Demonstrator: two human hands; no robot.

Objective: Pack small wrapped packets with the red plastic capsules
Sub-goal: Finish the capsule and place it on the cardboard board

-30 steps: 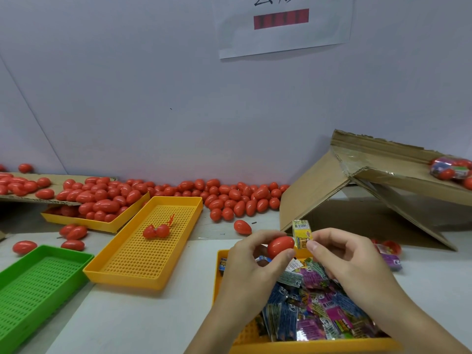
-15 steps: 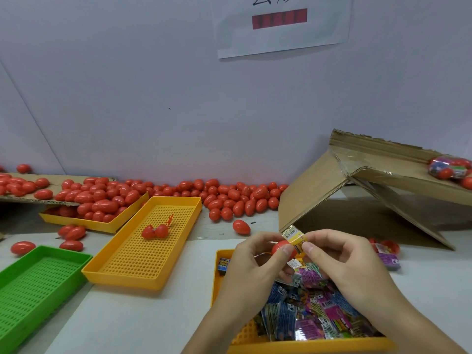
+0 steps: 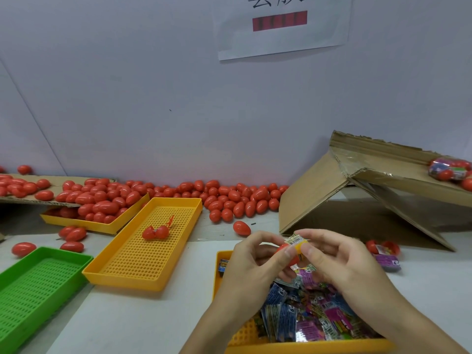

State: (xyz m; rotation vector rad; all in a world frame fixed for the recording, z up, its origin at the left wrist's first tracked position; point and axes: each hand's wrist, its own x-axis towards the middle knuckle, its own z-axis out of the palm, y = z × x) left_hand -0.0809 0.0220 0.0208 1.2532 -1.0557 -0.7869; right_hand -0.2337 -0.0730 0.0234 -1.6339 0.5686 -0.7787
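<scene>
Over the near tray [image 3: 301, 347] of packets [image 3: 314, 320], the left hand [image 3: 251, 267] pinched a red capsule [image 3: 282, 249]; right hand [image 3: 339, 261] fingers [image 3: 310, 251] were clamped on a yellow packet [image 3: 297, 241] touching it.

Both forearms reach forward, hands meeting at centre. The left hand [image 3: 251, 261] curls its fingers in a pinching grip; the right hand [image 3: 339, 261] pinches opposite, thumbs nearly touching.
</scene>
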